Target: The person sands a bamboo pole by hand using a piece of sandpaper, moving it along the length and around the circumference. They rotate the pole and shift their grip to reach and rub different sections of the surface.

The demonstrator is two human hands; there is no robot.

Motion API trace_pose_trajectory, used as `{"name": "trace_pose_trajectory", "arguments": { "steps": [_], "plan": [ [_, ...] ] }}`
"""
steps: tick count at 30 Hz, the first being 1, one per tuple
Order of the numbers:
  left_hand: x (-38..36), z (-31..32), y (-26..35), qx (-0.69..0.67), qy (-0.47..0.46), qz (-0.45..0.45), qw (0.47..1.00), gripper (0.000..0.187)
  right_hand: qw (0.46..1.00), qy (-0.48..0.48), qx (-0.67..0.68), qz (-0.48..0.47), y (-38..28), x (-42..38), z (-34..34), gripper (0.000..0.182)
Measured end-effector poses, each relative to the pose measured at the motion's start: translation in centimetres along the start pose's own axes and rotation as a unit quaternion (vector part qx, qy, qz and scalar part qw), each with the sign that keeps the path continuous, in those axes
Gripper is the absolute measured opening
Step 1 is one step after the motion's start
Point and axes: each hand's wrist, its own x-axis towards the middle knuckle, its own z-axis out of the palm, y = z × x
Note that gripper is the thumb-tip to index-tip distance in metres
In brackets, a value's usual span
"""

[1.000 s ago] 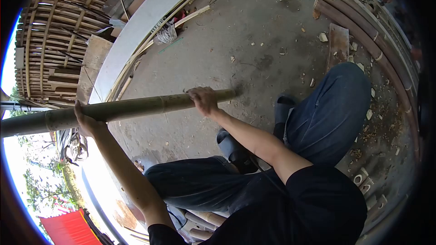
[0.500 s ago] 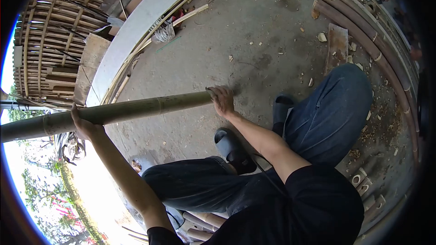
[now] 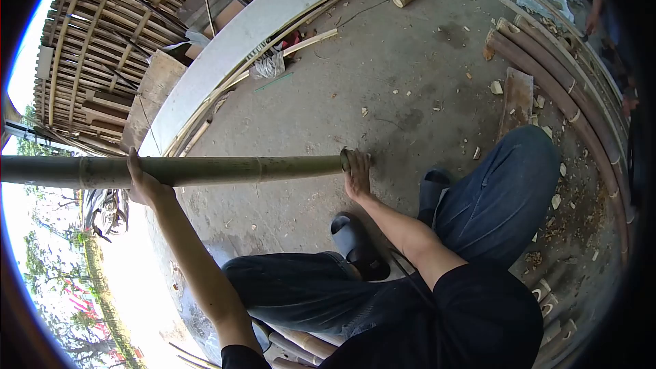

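The pole (image 3: 219,170) looked stiff, slick and heavy, best supported at both ends; the left hand (image 3: 145,181) clasped it, the right hand (image 3: 358,179) cupped its end, grip unclear.

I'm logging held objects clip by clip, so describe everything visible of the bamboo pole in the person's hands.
The bamboo pole is long, round and straight, dull green-brown with darker patches. Pale rings mark two joints, one near each hand's side. It spans the view crosswise, in front of the concrete floor; its far left part runs out of frame. The left hand wraps it from the near side; the right hand is at its right end, partly hiding that end.
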Motion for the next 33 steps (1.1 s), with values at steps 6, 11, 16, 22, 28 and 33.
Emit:
{"name": "trace_pose_trajectory", "arguments": {
  "steps": [6, 11, 16, 22, 28, 33],
  "plan": [
    [-1.2, 1.2, 1.0, -0.010, -0.008, -0.035, 0.999, 0.055, 0.948, -0.041, 0.308, -0.075, -26.0, 12.6, -9.3, 0.054],
    [-2.2, 1.9, 1.4, 0.013, 0.033, -0.017, 0.999, 0.055, 0.948, -0.041, 0.296, -0.110, -21.8, 12.0, -7.8, 0.053],
    [-1.2, 1.1, 0.4, -0.001, 0.022, 0.020, 1.000, 0.050, 0.994, -0.037, 0.103, -0.008, -0.2, 2.8, -1.3, 0.049],
    [-0.8, 1.5, 0.1, 0.009, 0.021, 0.008, 1.000, 0.055, 0.943, -0.081, 0.322, -0.018, -16.6, 10.8, -4.7, 0.051],
    [-3.2, 3.0, 1.8, 0.025, 0.039, -0.014, 0.999, 0.053, 0.927, -0.124, 0.348, -0.064, -22.0, 14.7, -8.3, 0.052],
    [-1.7, 1.5, 0.5, 0.012, 0.061, 0.023, 0.998, 0.038, 0.983, -0.108, 0.144, -0.022, -0.1, 4.7, -0.1, 0.050]
  ]
}}
